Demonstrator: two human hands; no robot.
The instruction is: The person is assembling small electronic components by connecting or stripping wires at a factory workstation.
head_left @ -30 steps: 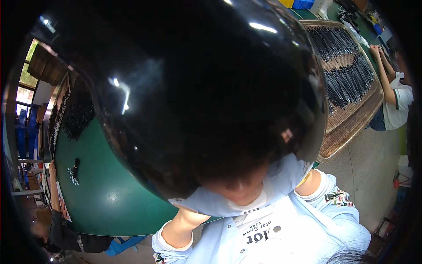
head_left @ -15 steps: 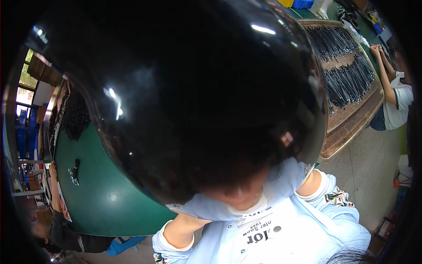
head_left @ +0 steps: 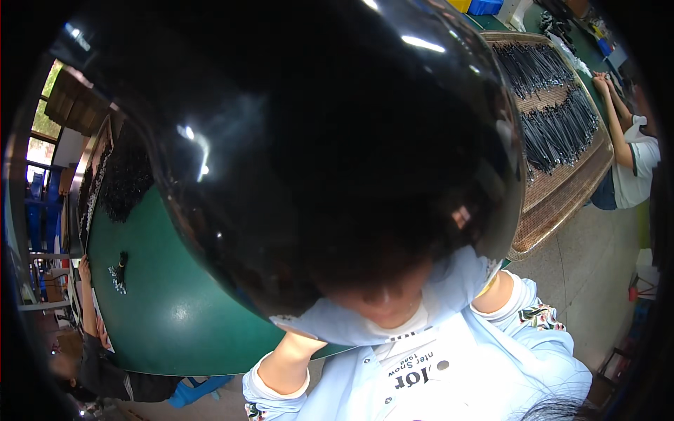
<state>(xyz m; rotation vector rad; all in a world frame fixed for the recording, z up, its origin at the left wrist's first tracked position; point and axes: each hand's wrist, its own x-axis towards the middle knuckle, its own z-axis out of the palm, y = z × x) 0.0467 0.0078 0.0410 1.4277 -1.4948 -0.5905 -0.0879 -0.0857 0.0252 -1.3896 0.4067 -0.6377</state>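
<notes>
A large glossy black dome-shaped cover (head_left: pixel 337 154) fills the middle of the head view and hides both of my hands. My left forearm (head_left: pixel 291 354), its light blue sleeve pushed up, passes behind the dome's lower edge. On the other side my right forearm (head_left: pixel 496 293) also runs in behind it, with a thin yellow edge showing next to the arm. What either hand holds or touches cannot be seen. Left of the dome lies a green tabletop (head_left: pixel 175 302), with a small bundle of black cables with silvery ends (head_left: pixel 121 272) on it.
A large heap of black cables (head_left: pixel 126 175) lies at the table's far left. At right a brown mesh tray (head_left: pixel 544 228) bears rows of black cables (head_left: pixel 558 130). One co-worker (head_left: pixel 640 158) is beyond the tray, another (head_left: pixel 91 372) at the lower left. A blue bin (head_left: pixel 484 7) stands far back.
The dome's left edge and its reflections have shifted slightly right and upward in the view. A thin yellow edge now shows by my right forearm. The cables and tray look unchanged.
</notes>
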